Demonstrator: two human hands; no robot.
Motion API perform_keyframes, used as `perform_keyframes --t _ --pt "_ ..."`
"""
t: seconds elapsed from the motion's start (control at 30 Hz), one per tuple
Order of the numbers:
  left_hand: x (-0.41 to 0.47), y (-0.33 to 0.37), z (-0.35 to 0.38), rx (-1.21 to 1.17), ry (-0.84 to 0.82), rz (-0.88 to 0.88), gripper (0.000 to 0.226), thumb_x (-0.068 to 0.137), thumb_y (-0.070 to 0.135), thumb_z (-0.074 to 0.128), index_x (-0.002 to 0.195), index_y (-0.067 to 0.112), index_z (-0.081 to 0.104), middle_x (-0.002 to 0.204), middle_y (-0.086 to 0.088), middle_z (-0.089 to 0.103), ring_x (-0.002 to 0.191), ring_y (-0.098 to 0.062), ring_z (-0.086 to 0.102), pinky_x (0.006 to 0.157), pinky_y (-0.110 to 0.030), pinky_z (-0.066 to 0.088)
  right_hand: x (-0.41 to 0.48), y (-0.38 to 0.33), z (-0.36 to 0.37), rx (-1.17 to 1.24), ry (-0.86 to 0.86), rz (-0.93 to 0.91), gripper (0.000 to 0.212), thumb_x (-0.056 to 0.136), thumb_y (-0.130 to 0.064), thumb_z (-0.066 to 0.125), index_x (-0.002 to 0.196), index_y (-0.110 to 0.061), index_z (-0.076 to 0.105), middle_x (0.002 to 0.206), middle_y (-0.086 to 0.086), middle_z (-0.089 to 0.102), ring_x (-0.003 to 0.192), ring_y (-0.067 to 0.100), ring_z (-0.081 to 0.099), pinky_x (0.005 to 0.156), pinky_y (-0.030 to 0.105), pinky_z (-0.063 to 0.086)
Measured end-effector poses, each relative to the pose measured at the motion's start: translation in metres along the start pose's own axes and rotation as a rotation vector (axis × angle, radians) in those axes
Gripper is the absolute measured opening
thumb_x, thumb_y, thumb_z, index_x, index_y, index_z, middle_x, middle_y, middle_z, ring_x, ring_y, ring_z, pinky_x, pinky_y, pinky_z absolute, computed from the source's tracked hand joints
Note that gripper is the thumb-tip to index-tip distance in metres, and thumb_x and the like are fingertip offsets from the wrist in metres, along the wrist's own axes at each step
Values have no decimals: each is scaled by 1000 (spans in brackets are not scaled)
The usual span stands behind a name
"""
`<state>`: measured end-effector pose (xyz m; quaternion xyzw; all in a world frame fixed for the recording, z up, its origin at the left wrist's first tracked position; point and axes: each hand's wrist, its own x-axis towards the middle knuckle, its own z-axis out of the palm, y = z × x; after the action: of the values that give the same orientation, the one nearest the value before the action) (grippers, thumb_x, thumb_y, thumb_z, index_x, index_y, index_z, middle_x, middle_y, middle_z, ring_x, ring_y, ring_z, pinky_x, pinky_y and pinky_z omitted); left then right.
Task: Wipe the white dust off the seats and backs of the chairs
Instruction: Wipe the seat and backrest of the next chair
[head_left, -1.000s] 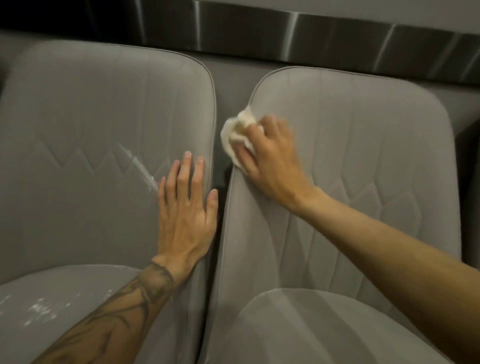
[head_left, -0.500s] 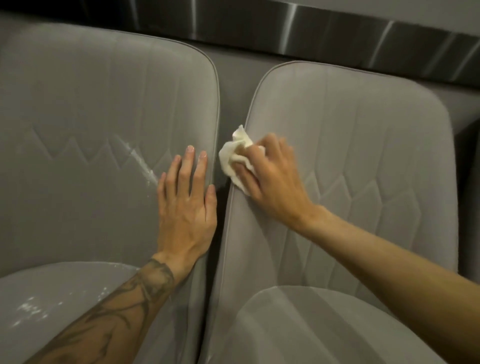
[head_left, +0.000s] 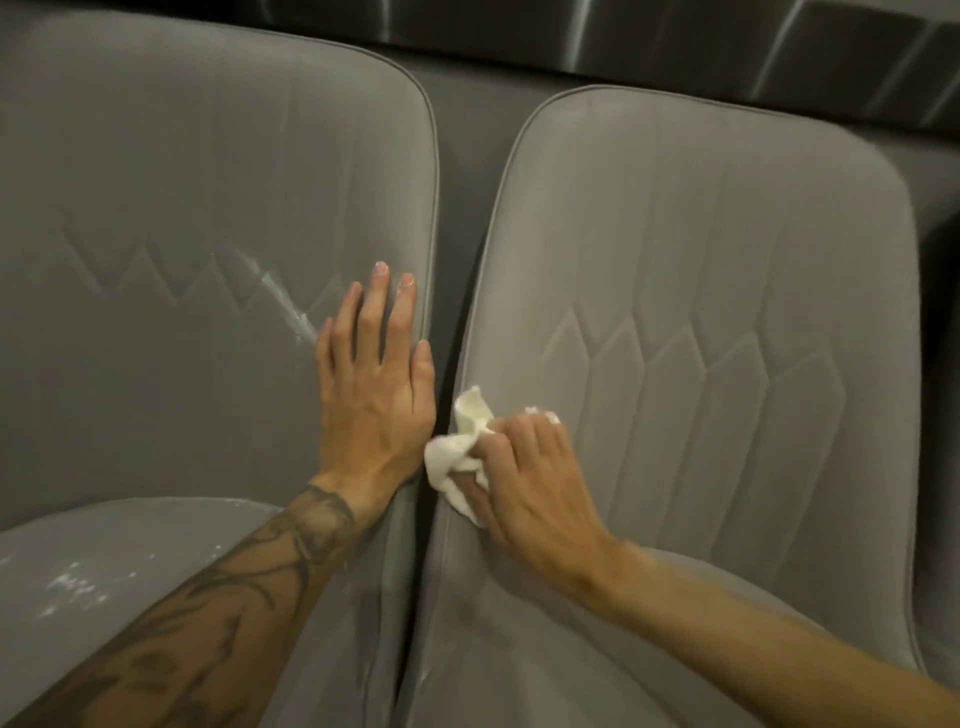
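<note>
Two grey upholstered chairs stand side by side. My left hand (head_left: 375, 384) lies flat with straight fingers on the right edge of the left chair's back (head_left: 182, 208). A white dust streak (head_left: 288, 301) runs across that back just left of my fingers, and white specks (head_left: 72, 582) dot the left seat. My right hand (head_left: 530, 478) grips a crumpled white cloth (head_left: 460, 457) and presses it on the lower left edge of the right chair's back (head_left: 727, 260), low near the right seat (head_left: 597, 675).
A narrow dark gap (head_left: 441, 415) separates the two chairs. Behind them runs a grey surface and a shiny metal band (head_left: 675, 47) along the top of the view.
My right hand has slid the cloth down the left edge of the right chair's back, from near the top corner to low near the seat. My left hand stays flat on the left back.
</note>
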<state>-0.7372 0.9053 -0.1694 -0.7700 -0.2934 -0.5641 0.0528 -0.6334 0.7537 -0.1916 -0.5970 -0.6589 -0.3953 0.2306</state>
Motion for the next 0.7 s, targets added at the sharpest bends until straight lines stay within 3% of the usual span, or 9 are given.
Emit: perform_keyframes --t 0.1,0.2,0.33,0.43,0.5,0.63,0.7 --pt "0 1 -1 0 -5 -2 58 108 29 36 164 18 26 171 -6 23 156 -29 23 122 -57 26 67 29 -9 -101 151 148 27 100 -29 54 107 -4 60 98 17 53 84 32 48 75 48 43" --pt "0 2 -3 -2 -6 -7 58 107 29 36 164 19 25 171 -6 23 157 -29 22 123 -57 26 125 51 -21 -153 325 386 31 102 -34 49 109 -5 58 100 16 55 87 31 50 74 43 42" --pt "0 3 -4 22 -13 -15 59 107 29 35 164 18 26 171 -6 23 157 -30 23 123 -57 26 42 18 -2 -28 148 237 31 106 -30 44 106 -3 58 95 16 50 83 30 45 76 50 41" --pt "0 3 -4 15 -12 -15 59 107 29 37 164 18 27 171 -5 23 156 -29 24 122 -57 26 -55 -17 5 9 -103 -71 19 100 -27 54 94 -9 55 90 13 52 79 29 43 75 46 44" --pt "0 3 -3 18 -4 -13 59 107 29 38 164 19 27 171 -4 24 156 -28 24 123 -56 26 -64 -15 4 -9 -176 -185 21 100 -31 52 93 -12 57 91 10 55 79 30 46 76 45 47" --pt "0 2 -1 18 -17 -9 59 108 30 36 164 19 24 172 -5 21 157 -28 22 123 -55 25 19 7 -5 -79 37 99 25 103 -34 49 104 -10 53 95 13 49 81 29 42 72 41 35" --pt "0 1 -2 26 -40 -3 59 109 30 35 165 20 21 173 -5 18 158 -28 18 124 -55 24 39 4 -6 -100 57 184 25 103 -36 49 107 -11 51 96 10 47 81 25 39 70 38 31"
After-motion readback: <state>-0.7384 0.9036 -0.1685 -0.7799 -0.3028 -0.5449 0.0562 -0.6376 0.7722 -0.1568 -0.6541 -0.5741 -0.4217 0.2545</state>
